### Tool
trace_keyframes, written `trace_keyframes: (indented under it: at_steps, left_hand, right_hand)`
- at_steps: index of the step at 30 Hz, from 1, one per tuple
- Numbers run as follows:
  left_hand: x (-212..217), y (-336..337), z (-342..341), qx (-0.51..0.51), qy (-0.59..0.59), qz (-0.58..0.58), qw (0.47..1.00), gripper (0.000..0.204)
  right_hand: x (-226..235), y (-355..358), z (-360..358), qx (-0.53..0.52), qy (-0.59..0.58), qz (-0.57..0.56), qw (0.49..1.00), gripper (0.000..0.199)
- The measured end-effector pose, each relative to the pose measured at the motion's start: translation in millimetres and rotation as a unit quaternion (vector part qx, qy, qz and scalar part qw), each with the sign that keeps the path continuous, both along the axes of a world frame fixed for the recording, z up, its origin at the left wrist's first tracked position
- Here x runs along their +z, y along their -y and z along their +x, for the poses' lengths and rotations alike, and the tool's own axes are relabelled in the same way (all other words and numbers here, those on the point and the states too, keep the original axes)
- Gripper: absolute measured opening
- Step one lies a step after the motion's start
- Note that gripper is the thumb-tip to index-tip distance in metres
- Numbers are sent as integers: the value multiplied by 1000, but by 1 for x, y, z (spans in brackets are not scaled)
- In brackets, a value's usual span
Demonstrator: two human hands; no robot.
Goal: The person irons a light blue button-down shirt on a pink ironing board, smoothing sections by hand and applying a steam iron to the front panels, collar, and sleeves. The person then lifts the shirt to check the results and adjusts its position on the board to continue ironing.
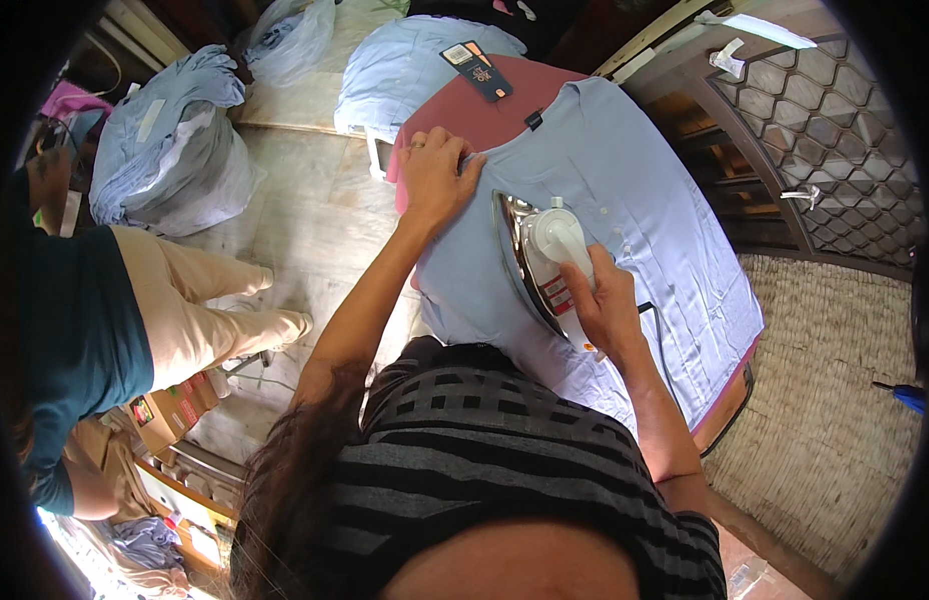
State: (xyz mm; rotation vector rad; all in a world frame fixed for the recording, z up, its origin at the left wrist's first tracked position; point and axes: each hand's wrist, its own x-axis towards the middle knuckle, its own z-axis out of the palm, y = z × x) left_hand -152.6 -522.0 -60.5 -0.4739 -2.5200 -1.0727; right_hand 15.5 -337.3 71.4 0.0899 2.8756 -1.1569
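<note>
Nearest the camera is the person's own striped dark top (504, 470), filling the lower middle of the view, with both forearms reaching up from it. Beyond it lies the ironing board (454, 112) with its dull red cover, carrying a light blue shirt (644, 230) spread flat across nearly its whole length, the collar toward the far end and the hem hanging over the near right edge. A dark hang tag (477, 70) rests on the bare red cover at the far end, just past the collar.

The right hand (606, 305) is clenched around the handle of a white iron (544, 262), whose metal soleplate is tipped on edge over the shirt near the board's left edge. The left hand (436, 175) lies flat, fingers (454, 150) spread and released, pressing the shirt's shoulder at the far left edge.

On the floor to the far left, a clear plastic bag (179, 170) holds a bundle of folded light blue garments; a second clear bag (294, 35) lies behind it. Another blue garment (404, 65) lies beyond the board's far end. A second person in a teal top and beige trousers (199, 300) stands at the left.
</note>
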Motion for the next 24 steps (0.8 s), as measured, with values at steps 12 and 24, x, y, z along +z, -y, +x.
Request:
trace_keyframes:
  at_steps: [12,24]
  left_hand:
    - [-4,15,-14,-17,36,93,995,17]
    - [-15,29,40,-5,-23,71,997,18]
  right_hand:
    - [-2,15,-70,41,-35,49,997,32]
    - [0,20,-62,4,47,51,998,34]
